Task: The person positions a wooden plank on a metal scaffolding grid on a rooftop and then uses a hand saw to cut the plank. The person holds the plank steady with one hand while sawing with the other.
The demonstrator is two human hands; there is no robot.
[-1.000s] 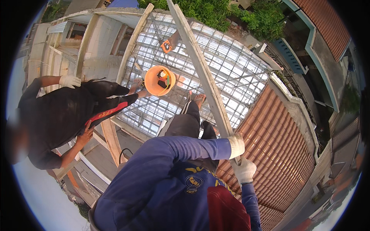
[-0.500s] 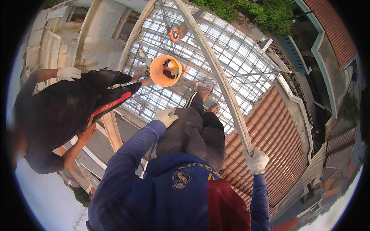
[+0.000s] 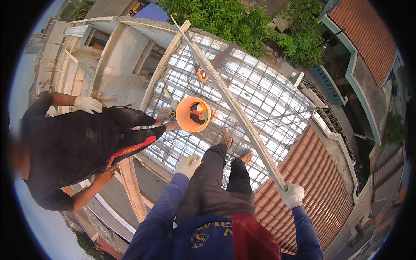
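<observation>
My right hand (image 3: 291, 194), in a white work glove, grips the near end of a long wooden beam (image 3: 242, 117). The beam slants away to the upper left across a grid of steel rebar (image 3: 268, 91) over shiny sheeting. My left hand (image 3: 188, 166), also gloved, is beside my left thigh, fingers apart and holding nothing. Ahead of it stands an orange bucket (image 3: 184, 117) with several tools inside, too jumbled to name. Beyond the bucket lies a handsaw (image 3: 202, 75) with an orange handle, its blade partly hidden behind the beam.
A co-worker (image 3: 73, 143) in dark clothes is at the left, feet close to the bucket. A tool with a wooden handle (image 3: 167, 93) lies there. Tiled roofing (image 3: 307, 173) borders the grid at right. Another timber (image 3: 131, 190) slants between us. Trees (image 3: 221, 19) stand beyond.
The view has tilted, bringing the beam's far end into sight. My right hand keeps its hold on the beam. My left hand has shifted slightly off my thigh.
</observation>
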